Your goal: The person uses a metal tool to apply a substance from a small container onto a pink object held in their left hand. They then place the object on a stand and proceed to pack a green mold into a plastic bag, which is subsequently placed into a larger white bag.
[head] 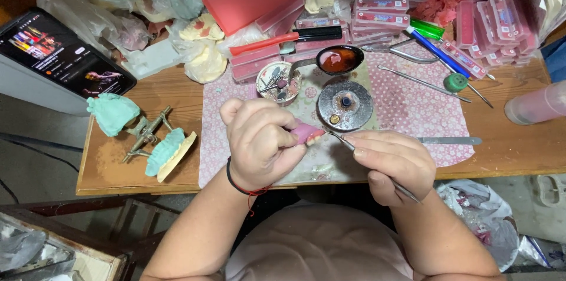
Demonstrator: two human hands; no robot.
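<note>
A brown wooden worktop [519,145] stands over a grey floor [35,163]. A pink dotted cloth [413,110] covers its middle. A wooden crate [71,251] sits low on the floor.

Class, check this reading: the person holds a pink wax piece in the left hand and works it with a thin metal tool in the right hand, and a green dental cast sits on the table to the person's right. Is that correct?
One detail is wrong. The head view shows the green dental cast to the person's left, not the right, on the wooden table. The rest stands: the left hand holds the pink wax piece, and the right hand works it with the thin metal tool.
</note>
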